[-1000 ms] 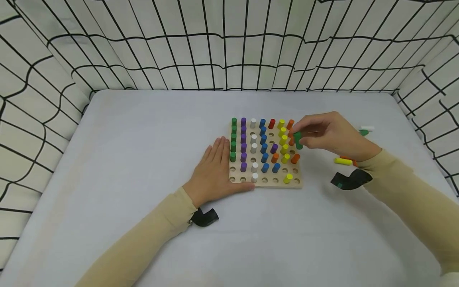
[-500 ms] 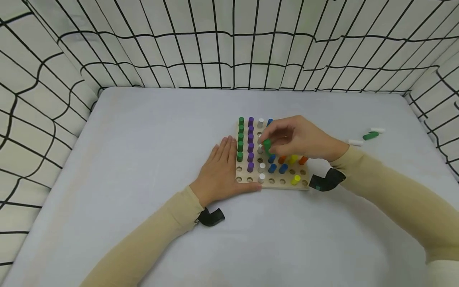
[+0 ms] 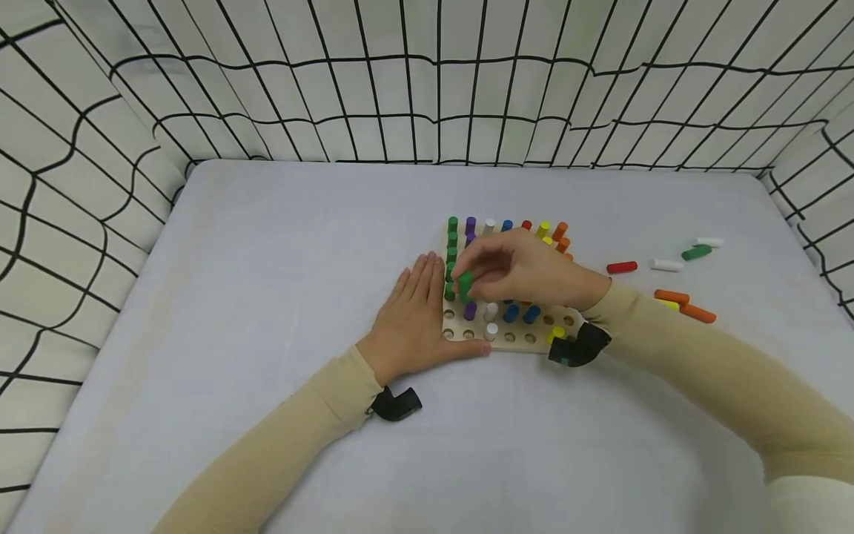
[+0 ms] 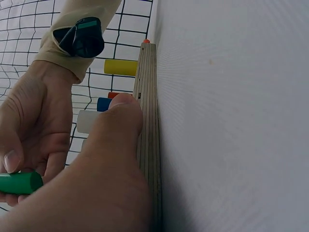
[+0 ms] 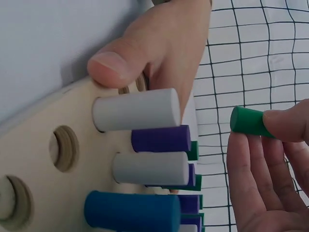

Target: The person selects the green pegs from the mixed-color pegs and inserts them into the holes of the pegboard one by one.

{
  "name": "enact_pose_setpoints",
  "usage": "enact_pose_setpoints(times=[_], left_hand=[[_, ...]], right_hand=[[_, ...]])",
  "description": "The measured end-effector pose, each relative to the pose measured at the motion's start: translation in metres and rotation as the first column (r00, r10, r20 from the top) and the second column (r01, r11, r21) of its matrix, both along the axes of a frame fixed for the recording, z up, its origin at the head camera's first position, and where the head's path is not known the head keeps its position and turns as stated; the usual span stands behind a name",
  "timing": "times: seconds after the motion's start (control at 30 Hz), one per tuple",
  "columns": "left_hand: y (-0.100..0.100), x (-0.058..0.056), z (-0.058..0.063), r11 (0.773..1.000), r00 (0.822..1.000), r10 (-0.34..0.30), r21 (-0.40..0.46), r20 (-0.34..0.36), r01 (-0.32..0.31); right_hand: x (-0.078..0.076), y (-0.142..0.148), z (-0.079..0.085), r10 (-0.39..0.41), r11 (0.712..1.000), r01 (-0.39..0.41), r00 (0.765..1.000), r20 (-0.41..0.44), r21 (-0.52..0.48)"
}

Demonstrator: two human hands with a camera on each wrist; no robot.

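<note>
A wooden pegboard point(image 3: 527, 343) bears columns of coloured pegs. Against its left side and front edge rests my left hand point(image 3: 410, 326), fingers straight, thumb along the front. My right hand point(image 3: 527, 271) pinches a green peg point(image 3: 465, 287) between thumb and fingers above the board's left columns, near the green column's front end. In the right wrist view the pinched green peg point(image 5: 250, 121) stands apart from the board, beyond white pegs point(image 5: 137, 110) and a blue peg point(image 5: 133, 211). Part of the board's middle is hidden under my right hand.
Loose pegs lie right of the board: a red peg point(image 3: 622, 267), white pegs point(image 3: 667, 265), a green peg point(image 3: 697, 253), orange pegs point(image 3: 697, 314) and a partly hidden yellow one. Black wire mesh point(image 3: 437, 89) lines the table's back and sides.
My right hand has carried the green peg leftward from the board's right side, across the columns, to the green column. The left hand stays against the board. The head view has shifted slightly.
</note>
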State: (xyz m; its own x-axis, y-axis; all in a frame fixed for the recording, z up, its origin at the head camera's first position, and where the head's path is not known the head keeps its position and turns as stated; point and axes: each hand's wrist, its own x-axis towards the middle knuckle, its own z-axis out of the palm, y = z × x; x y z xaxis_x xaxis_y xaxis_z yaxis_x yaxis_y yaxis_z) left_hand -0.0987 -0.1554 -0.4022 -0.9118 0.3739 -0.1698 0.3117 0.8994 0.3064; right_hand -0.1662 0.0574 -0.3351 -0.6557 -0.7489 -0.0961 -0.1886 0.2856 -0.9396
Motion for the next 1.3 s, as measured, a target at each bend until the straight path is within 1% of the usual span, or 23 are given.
enact_pose_setpoints(times=[0.13,0.23,0.33,0.53,0.7,0.87,0.93,1.07,1.2,1.3], left_hand=[[0.000,0.000,-0.001,1.000,1.000,0.001,0.007,0.007,-0.001],[0.000,-0.001,-0.001,1.000,1.000,-0.003,0.010,0.003,0.003],[0.001,-0.001,0.000,1.000,1.000,-0.008,0.012,0.003,0.008],[0.001,0.000,0.001,1.000,1.000,-0.009,0.004,0.006,0.009],[0.001,-0.001,0.001,1.000,1.000,-0.007,-0.002,0.004,0.007],[0.001,0.000,0.001,1.000,1.000,-0.008,-0.001,0.011,0.008],[0.001,0.000,0.001,1.000,1.000,-0.007,0.005,0.014,0.007],[0.001,0.000,0.001,1.000,1.000,-0.006,0.014,0.020,0.006],[0.001,-0.001,0.001,1.000,1.000,-0.008,0.017,0.023,0.008],[0.001,-0.001,0.001,1.000,1.000,-0.007,0.013,0.025,0.007]], right_hand=[[0.000,-0.005,-0.006,0.022,1.000,-0.022,1.000,-0.015,0.007],[0.000,-0.007,-0.009,0.018,0.999,-0.016,0.999,-0.045,0.040],[-0.001,-0.008,-0.012,0.023,0.998,-0.020,0.998,-0.062,0.051],[-0.004,-0.009,-0.018,0.032,0.998,-0.029,0.998,-0.058,0.051],[-0.008,-0.009,-0.019,0.030,0.998,-0.027,0.997,-0.071,0.054],[-0.007,-0.011,-0.018,0.026,0.998,-0.020,0.996,-0.086,0.065],[-0.005,-0.012,-0.017,0.027,0.997,-0.018,0.994,-0.103,0.081],[-0.001,-0.015,-0.018,0.055,0.992,-0.037,0.987,-0.148,0.121],[0.000,-0.016,-0.022,0.086,0.991,-0.063,0.978,-0.192,0.121],[0.001,-0.016,-0.023,0.083,0.991,-0.057,0.971,-0.224,0.117]])
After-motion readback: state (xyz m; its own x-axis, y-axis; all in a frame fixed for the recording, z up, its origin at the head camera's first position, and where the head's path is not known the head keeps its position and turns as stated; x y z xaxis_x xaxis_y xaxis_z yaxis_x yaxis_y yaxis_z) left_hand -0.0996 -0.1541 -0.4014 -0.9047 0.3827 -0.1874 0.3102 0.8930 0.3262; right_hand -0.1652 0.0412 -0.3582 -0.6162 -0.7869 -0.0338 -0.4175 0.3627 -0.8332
